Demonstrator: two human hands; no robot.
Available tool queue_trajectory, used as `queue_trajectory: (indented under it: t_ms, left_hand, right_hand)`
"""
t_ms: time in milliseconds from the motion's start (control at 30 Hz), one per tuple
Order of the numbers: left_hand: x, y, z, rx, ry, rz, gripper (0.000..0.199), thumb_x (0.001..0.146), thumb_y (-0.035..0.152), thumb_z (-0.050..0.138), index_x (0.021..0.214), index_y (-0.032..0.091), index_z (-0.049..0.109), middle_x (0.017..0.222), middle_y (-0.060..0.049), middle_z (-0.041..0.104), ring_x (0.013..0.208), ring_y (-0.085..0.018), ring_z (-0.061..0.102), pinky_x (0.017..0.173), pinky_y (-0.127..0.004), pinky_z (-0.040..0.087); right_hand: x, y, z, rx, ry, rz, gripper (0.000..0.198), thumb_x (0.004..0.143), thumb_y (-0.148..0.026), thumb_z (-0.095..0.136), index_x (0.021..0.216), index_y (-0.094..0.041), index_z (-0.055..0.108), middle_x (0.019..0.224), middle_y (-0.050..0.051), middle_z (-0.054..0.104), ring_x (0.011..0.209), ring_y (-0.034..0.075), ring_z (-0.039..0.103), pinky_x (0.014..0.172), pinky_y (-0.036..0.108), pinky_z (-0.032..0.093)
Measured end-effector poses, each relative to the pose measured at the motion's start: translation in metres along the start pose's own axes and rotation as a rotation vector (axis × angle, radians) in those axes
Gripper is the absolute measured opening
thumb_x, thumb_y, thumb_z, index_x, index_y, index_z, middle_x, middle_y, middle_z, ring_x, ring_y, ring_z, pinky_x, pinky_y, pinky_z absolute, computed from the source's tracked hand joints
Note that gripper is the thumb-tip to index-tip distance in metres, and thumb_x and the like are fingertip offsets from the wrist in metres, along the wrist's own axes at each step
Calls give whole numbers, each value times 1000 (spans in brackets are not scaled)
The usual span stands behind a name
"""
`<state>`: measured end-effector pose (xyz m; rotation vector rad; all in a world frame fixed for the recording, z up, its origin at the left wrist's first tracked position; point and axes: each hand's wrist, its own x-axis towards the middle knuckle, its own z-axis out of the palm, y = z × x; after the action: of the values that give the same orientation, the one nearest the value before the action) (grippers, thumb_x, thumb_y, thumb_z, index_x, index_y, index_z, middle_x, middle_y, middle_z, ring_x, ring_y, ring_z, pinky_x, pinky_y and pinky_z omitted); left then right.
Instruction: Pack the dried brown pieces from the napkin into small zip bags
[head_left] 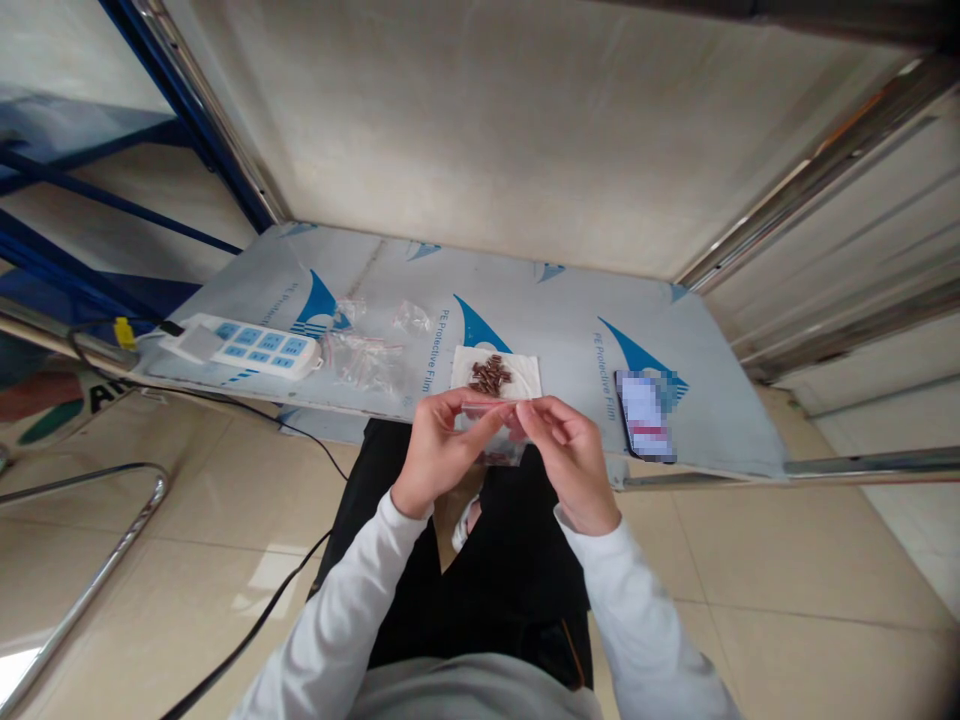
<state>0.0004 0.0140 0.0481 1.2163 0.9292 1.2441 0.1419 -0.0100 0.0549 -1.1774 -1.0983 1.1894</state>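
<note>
Between my two hands, at the table's front edge, is a small clear zip bag (504,452) with a reddish line along its top. My left hand (444,445) pinches the top edge on one side, and my right hand (568,452) pinches it on the other. Some small dark pieces seem to lie low in the bag, but they are blurred. Just beyond my fingers, a pile of small brown cylindrical pieces (491,374) rests on a white paper sheet (529,372).
Several empty clear bags (367,362) lie left of the paper. A white power strip (255,345) with blue sockets sits at the left, its black cable (247,405) hanging off the edge. A phone (645,415) lies at the right of the film-covered table (570,310).
</note>
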Motion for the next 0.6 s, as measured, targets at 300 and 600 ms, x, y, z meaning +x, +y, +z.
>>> queue_trajectory:
  t_ms: [300,600]
  left_hand:
    - [-8,-5,1,-13,79,-89,19,78,33,70,73,15,73,72,-4,73,64,-14,65,65,-24,51]
    - [-18,-21,5,14,-26,-125,26,82,39,65,78,16,76,77,-6,75,70,-18,68,69,-28,53]
  right_hand:
    - [-6,4,-1,30,83,-21,15,80,-32,70,74,-20,63,63,-3,62,62,11,56,62,23,45]
    - [-11,25,-6,109,82,103,20,77,-37,73,73,-19,63,70,-1,65,63,13,57,61,24,45]
